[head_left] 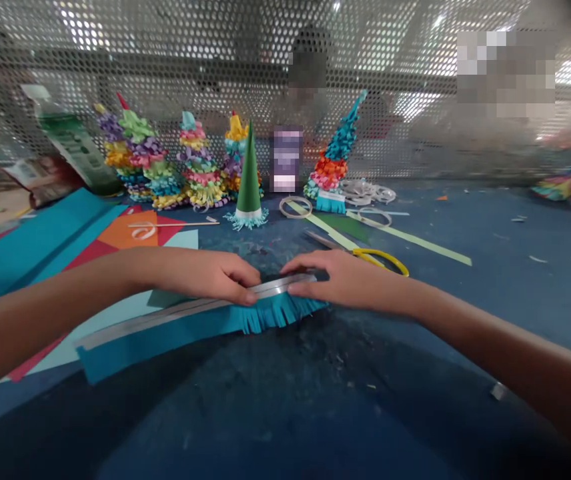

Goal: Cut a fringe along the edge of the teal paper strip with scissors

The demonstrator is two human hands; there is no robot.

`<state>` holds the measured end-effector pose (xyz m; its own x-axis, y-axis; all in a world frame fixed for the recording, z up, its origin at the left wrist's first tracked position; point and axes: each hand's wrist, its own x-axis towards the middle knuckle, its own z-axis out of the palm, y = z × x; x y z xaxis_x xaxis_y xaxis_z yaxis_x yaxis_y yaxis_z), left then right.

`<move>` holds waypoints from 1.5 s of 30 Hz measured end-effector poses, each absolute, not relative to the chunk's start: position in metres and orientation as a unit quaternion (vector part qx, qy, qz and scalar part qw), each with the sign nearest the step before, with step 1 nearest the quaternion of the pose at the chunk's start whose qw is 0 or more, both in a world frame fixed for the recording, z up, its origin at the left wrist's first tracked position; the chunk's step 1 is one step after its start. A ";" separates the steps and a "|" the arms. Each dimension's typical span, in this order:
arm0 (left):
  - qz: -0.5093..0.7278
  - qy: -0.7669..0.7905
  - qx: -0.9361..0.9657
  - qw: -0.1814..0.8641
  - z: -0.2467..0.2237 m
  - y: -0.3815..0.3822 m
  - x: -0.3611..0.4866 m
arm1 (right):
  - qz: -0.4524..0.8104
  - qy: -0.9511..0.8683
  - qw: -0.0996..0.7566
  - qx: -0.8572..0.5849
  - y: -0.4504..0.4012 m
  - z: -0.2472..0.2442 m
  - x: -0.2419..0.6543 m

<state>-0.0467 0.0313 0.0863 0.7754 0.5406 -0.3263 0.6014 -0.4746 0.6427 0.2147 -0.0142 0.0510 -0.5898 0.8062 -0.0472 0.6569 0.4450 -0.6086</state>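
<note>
A teal paper strip (165, 340) lies slantwise across the table in front of me, with fringe cut along its right part. Pale tape (271, 288) runs along its upper edge, shiny near the right end. My left hand (218, 273) is closed on this edge near the middle, thumb and fingers pressed to the tape. My right hand (343, 277) grips the taped edge near the right end, its fingers bent around it. Just behind the right hand lie scissors (380, 259) with yellow handles. Beyond stands a green paper cone (249, 177) with light-blue fringe around its base.
Coloured paper sheets (55, 230) spread at the left, with a thin stick (180, 224) on top. Several fringed cones (200, 167) and a green bottle (75, 143) stand along the perforated metal screen (175, 40). Tape rolls (295, 207) and light-green strips (425, 245) lie behind the scissors.
</note>
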 end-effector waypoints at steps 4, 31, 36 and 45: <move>-0.057 0.355 0.822 0.441 0.093 0.018 -0.055 | 0.393 -0.819 0.115 -0.402 -0.002 0.065 0.208; -0.009 0.393 0.793 0.465 0.114 -0.004 -0.042 | 0.561 -0.699 0.154 -0.415 -0.022 0.093 0.210; -0.039 0.385 0.806 0.449 0.118 -0.002 -0.034 | 0.523 -0.738 0.119 -0.410 -0.015 0.092 0.221; 0.050 0.393 0.840 0.370 0.106 -0.009 -0.036 | 0.688 -0.587 0.258 -0.339 -0.015 0.072 0.213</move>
<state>-0.0356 -0.0092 0.1060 0.6862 0.6974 -0.2069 0.6238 -0.4177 0.6606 0.2132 -0.0152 0.0721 -0.6362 0.7541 -0.1631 0.0430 -0.1764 -0.9834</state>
